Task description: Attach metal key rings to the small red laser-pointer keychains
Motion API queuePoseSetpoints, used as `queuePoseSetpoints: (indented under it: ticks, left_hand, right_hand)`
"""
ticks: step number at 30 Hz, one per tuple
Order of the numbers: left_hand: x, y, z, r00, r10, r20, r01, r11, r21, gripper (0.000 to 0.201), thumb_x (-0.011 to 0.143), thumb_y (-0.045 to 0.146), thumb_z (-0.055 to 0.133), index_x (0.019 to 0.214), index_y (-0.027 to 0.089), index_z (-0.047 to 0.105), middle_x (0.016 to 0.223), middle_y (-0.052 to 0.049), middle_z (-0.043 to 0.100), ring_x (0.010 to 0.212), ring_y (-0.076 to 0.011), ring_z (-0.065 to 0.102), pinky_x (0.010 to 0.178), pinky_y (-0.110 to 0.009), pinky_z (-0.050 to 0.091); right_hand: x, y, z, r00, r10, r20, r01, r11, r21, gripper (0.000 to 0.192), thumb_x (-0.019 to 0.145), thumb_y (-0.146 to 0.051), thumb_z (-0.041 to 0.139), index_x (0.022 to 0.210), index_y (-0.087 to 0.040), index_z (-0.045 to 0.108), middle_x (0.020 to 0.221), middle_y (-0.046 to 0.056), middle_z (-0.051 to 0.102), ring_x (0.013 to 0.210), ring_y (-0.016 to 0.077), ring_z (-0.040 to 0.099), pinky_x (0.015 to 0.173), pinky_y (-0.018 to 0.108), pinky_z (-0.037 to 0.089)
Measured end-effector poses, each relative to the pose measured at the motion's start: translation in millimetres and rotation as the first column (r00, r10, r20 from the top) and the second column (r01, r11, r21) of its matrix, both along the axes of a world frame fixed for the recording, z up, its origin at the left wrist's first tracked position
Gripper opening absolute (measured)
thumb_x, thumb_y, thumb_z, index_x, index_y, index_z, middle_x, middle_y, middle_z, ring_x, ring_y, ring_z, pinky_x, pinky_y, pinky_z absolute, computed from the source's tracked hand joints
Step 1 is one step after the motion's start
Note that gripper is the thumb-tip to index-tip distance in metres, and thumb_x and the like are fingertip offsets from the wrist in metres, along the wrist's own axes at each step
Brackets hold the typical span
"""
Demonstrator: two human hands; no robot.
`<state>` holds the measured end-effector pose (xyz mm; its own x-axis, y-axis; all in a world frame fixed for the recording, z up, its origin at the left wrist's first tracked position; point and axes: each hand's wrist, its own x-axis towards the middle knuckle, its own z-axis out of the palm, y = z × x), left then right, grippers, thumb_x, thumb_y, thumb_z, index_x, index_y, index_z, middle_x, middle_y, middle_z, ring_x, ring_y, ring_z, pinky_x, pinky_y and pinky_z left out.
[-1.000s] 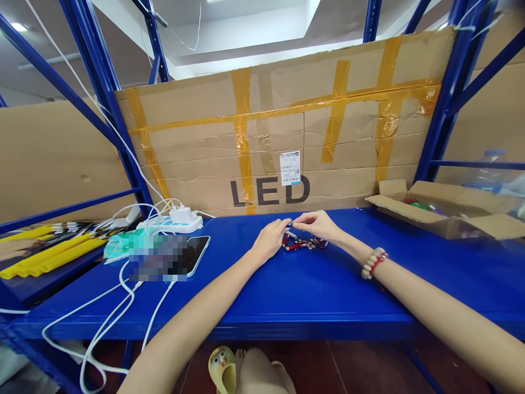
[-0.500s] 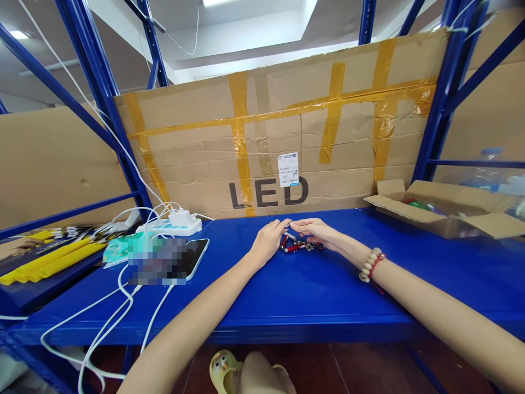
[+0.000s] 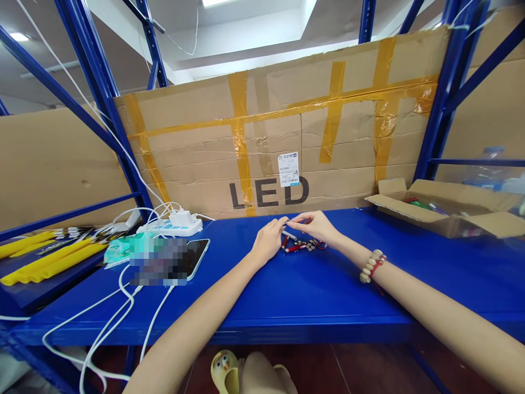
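Red pen-like sticks [image 3: 293,247] lie in a small heap with tiny metal pieces [image 3: 305,244] on the blue tabletop [image 3: 311,290], near the taped cardboard sheet [image 3: 270,142]. From the head view, the left hand [image 3: 267,239] and right hand [image 3: 316,225] meet fingertip to fingertip just above the heap, pinching something too small to make out. A phone [image 3: 196,253], a white power strip [image 3: 170,223] and cables [image 3: 123,295] sit to the left; an open carton [image 3: 447,210] stands to the right.

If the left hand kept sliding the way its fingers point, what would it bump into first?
The left hand points right and slightly away, so it would probably first meet the right hand, whose fingertips it almost touches above the small red pieces.
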<state>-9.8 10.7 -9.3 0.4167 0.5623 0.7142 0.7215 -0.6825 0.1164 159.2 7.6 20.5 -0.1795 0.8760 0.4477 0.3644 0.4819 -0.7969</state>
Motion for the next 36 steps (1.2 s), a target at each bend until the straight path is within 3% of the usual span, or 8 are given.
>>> queuePoseSetpoints:
  ticks: [3, 7, 15, 20, 28, 36]
  left_hand:
    - [0.8, -0.7, 0.4, 1.0, 0.022, -0.017, -0.022, 1.0, -0.002, 0.03, 0.089, 0.02, 0.033, 0.114, 0.019, 0.048, 0.101, -0.006, 0.06, 0.094, -0.0167, 0.058, 0.083, -0.03, 0.048]
    - [1.8, -4.9, 2.8, 0.999, 0.031, -0.03, -0.033, 0.998, -0.047, 0.029, 0.09, 0.02, 0.032, 0.114, 0.02, 0.047, 0.102, -0.005, 0.06, 0.096, -0.0161, 0.057, 0.083, -0.029, 0.048]
    - [2.0, -8.1, 5.0, 0.999, 0.015, -0.046, -0.02, 0.993, -0.115, 0.029, 0.09, 0.022, 0.03, 0.115, 0.021, 0.045, 0.106, -0.004, 0.059, 0.099, -0.0154, 0.056, 0.084, -0.028, 0.047]
    - [1.7, -7.6, 5.4, 0.999, -0.027, -0.046, 0.022, 0.996, -0.091, 0.028, 0.09, 0.022, 0.03, 0.114, 0.023, 0.046, 0.105, -0.002, 0.059, 0.103, -0.0143, 0.054, 0.088, -0.028, 0.046]
    - [1.5, -7.9, 5.2, 0.997, -0.051, -0.049, 0.049, 0.997, -0.054, 0.029, 0.09, 0.021, 0.03, 0.113, 0.021, 0.046, 0.104, -0.004, 0.059, 0.099, -0.0151, 0.055, 0.085, -0.029, 0.047]
    - [0.8, -4.5, 4.8, 0.99, -0.018, -0.14, 0.017, 1.0, -0.009, 0.029, 0.089, 0.018, 0.031, 0.113, 0.017, 0.047, 0.101, -0.006, 0.059, 0.094, -0.0171, 0.054, 0.085, -0.032, 0.043]
  right_hand:
    - [3.1, 3.9, 0.9, 0.994, -0.091, 0.065, 0.075, 0.974, 0.215, 0.038, 0.06, -0.049, 0.069, 0.078, -0.016, 0.071, 0.073, 0.005, 0.065, 0.048, 0.0094, 0.045, 0.044, 0.023, 0.033]
    - [6.0, 4.9, 0.2, 0.982, -0.132, 0.138, 0.066, 0.912, 0.406, 0.034, 0.066, -0.052, 0.065, 0.078, -0.02, 0.071, 0.077, 0.003, 0.064, 0.046, 0.0078, 0.045, 0.048, 0.024, 0.035]
    - [6.3, 1.1, -1.8, 0.942, -0.22, 0.254, 0.051, 0.841, 0.539, 0.032, 0.073, -0.054, 0.058, 0.075, -0.025, 0.072, 0.076, 0.0, 0.063, 0.049, 0.0079, 0.049, 0.048, 0.023, 0.034]
    - [7.6, 1.2, -0.8, 0.943, -0.233, 0.236, 0.069, 0.834, 0.547, 0.033, 0.073, -0.054, 0.058, 0.071, -0.024, 0.071, 0.076, 0.0, 0.063, 0.049, 0.008, 0.049, 0.048, 0.023, 0.033]
    - [6.3, -3.1, 3.2, 0.938, -0.229, 0.258, 0.089, 0.884, 0.46, 0.033, 0.072, -0.054, 0.058, 0.07, -0.023, 0.07, 0.078, 0.002, 0.063, 0.052, 0.0102, 0.048, 0.052, 0.025, 0.033]
    - [8.1, 0.7, 0.6, 0.971, -0.133, 0.198, 0.038, 0.906, 0.421, 0.037, 0.069, -0.056, 0.06, 0.067, -0.02, 0.069, 0.075, 0.003, 0.061, 0.048, 0.0095, 0.046, 0.051, 0.026, 0.033]
